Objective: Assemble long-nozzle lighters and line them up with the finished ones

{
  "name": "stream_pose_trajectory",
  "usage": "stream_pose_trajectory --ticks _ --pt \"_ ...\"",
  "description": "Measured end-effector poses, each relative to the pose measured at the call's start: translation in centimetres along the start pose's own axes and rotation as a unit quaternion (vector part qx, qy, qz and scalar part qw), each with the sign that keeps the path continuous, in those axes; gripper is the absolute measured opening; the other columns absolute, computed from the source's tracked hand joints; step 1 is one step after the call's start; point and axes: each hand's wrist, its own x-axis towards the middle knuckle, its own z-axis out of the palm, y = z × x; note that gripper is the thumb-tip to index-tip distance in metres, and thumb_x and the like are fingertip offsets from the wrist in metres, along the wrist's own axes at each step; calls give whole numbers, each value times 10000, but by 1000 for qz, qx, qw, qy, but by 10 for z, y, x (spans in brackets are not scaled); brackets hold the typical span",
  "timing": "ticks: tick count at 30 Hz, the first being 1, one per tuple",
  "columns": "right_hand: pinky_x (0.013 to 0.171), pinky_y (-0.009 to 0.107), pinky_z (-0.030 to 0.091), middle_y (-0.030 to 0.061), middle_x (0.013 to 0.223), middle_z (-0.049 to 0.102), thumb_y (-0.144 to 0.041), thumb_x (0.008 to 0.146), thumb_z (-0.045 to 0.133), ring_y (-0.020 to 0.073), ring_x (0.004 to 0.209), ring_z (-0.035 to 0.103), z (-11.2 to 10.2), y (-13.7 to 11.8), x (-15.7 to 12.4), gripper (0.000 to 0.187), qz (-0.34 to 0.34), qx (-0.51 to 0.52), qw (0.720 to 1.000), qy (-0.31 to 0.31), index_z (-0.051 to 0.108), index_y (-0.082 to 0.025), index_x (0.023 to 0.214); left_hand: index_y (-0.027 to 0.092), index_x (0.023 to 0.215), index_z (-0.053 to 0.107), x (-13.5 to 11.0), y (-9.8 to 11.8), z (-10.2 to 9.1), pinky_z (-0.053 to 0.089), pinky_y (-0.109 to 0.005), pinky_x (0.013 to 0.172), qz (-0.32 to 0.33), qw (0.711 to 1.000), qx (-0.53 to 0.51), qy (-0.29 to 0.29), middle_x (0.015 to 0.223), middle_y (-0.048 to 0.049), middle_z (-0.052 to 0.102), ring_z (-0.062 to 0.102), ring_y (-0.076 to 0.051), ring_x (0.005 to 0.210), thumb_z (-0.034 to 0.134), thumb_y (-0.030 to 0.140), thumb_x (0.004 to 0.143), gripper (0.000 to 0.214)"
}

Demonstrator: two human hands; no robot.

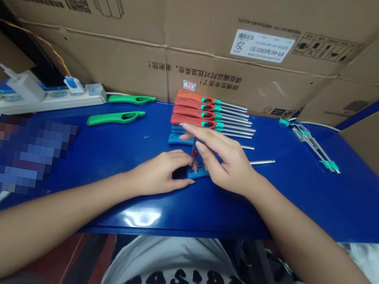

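Note:
On the blue table (311, 196), my left hand (158, 173) is curled around the end of a blue-handled lighter (197, 172) lying flat, whose metal rod (262, 162) points right. My right hand (224, 160) pinches a thin red-tipped tool (194, 155) upright over that handle, its other fingers stretched out. Just behind them lies a row of red-handled lighters (195, 110) with teal collars and metal rods, and under these another blue handle (177, 139).
Two green handle shells (115, 117) lie at the left. A white power strip (33, 94) with plugs sits at the far left. Loose metal rods with teal ends (314, 146) lie at the right. Cardboard boxes (207, 33) wall the back of the table.

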Motion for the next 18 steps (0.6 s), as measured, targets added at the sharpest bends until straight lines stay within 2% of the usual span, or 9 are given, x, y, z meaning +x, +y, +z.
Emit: stream_pose_trajectory --ticks 2,6,8,10,13,15,18 --pt "889 239 577 42 1117 774 -168 1038 489 121 974 732 1 0 0 358 7 19 1000 2 614 -177 1374 172 1044 652 0 0 1 538 -322 968 6 1000 1 5 1052 -48 716 680 -196 1020 728 199 890 174" --pt "828 237 578 43 969 789 -288 967 674 149 870 740 -1 3 -2 239 -23 -81 995 56 723 -180 1175 186 1031 645 0 0 0 547 -327 954 3 1000 -4 2 1042 -37 725 688 -197 1011 721 207 897 155" --pt "843 250 578 55 1009 788 -310 984 644 164 911 742 -1 4 -2 249 -17 -87 995 44 719 -187 1188 191 1035 641 0 0 -1 544 -336 964 -3 1000 -7 -3 1052 -36 726 687 -200 1027 717 212 900 157" --pt "844 253 583 55 1107 774 -273 1039 526 138 876 739 -1 2 -1 315 22 -29 999 8 653 -199 1317 194 1045 639 0 1 -1 543 -348 972 -13 1000 -11 -6 1068 -42 724 686 -207 1039 719 221 898 170" --pt "706 225 591 28 1085 769 -251 1062 444 78 627 674 1 1 1 372 85 58 994 -25 579 -210 1407 199 1051 640 0 1 -1 542 -363 977 -21 1000 -14 -7 1073 -46 720 688 -214 1035 721 235 898 177" --pt "668 225 581 25 1010 776 -312 1026 554 80 580 642 1 3 0 306 79 27 996 5 662 -205 1292 200 1039 639 0 2 -2 539 -359 980 -21 1000 -13 -11 1065 -41 720 688 -211 1033 715 229 901 160" --pt "759 253 581 49 961 786 -374 956 681 142 754 708 1 6 -2 235 28 -69 996 45 740 -200 1102 201 1040 638 0 2 -2 535 -346 979 -20 1000 -11 -13 1067 -37 723 685 -207 1045 712 216 903 156"
